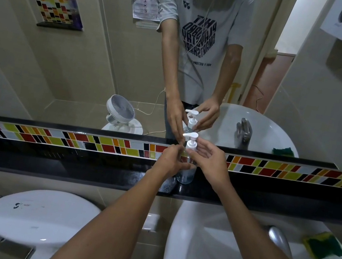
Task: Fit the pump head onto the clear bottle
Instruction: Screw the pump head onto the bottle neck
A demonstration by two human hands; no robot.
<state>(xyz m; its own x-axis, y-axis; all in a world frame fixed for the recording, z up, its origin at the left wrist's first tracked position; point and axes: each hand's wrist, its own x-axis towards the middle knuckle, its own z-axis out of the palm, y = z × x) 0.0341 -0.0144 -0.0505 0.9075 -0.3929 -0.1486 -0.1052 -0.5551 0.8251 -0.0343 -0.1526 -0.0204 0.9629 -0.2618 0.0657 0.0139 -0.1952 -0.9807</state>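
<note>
Fingers (179, 164) of the left hand (169, 160) curl around the body of the clear plastic bottle (185, 176), holding it upright on the glossy black stone ledge (68, 168). White plastic pump head (191, 142), nozzle pointing left, sits on the bottle's neck, pinched at its collar by the thumb and fingertips of the right hand (210, 162). Left of the hands, a white toilet lid (42, 216) lies below the ledge; a band of multicoloured mosaic tiles (95, 142) runs behind it. To the right, a white ceramic basin (202, 247) carries a chrome tap (278, 237) and a yellow-green sponge (324, 245).
</note>
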